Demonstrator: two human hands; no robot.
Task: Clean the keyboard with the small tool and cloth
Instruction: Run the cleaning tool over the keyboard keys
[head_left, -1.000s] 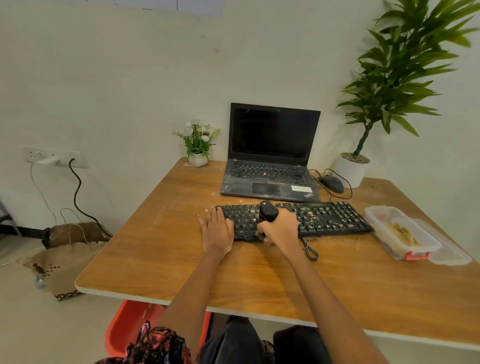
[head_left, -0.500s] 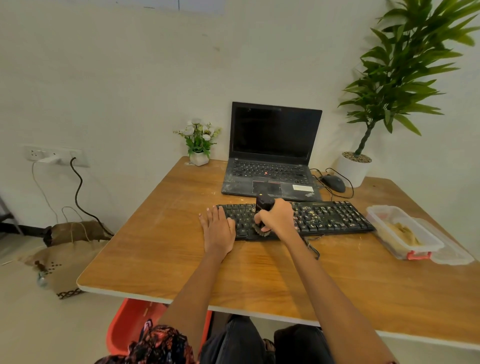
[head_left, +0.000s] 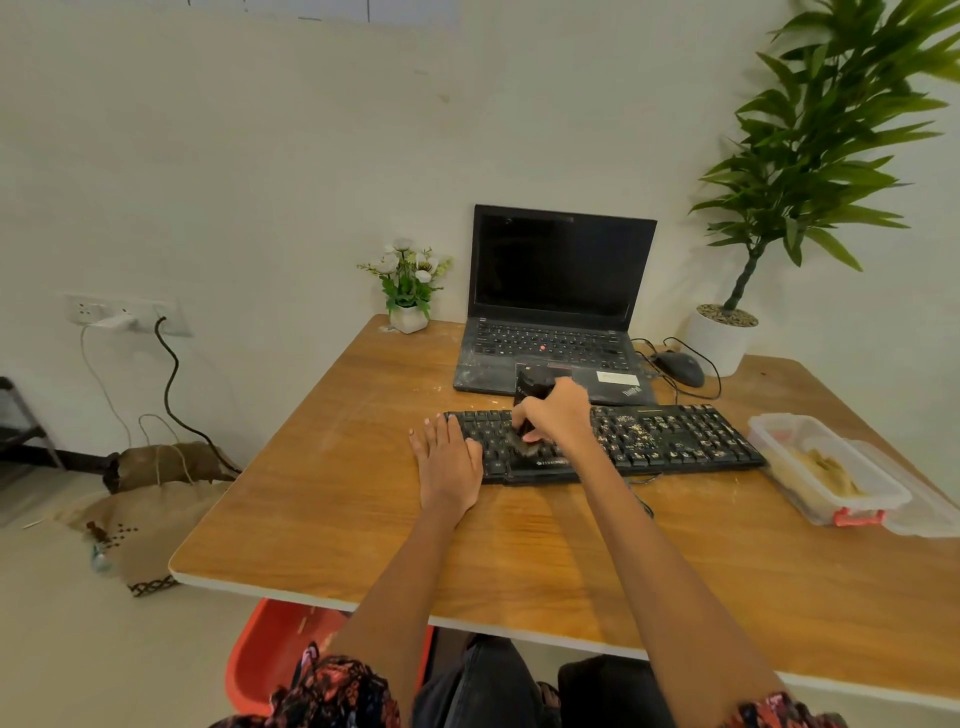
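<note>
- left hand (head_left: 448, 462) flat, palm down, fingers straight and close together, pointing away from body
- left forearm bare, straight, running up from lower centre
- right hand (head_left: 558, 418) curled in a fist-like grip round brush (head_left: 529, 410), knuckles up, wrist bent slightly down
- brush handle sticks out above the grip, bristles below it
- right forearm bare, extended, angled in from lower right
- hands near each other, not touching

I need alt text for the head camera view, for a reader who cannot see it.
A person's right hand holds a small black brush on the left part of a crumb-covered black keyboard, while the left hand lies flat at its left end. Behind it on the wooden table stands an open laptop.
</note>
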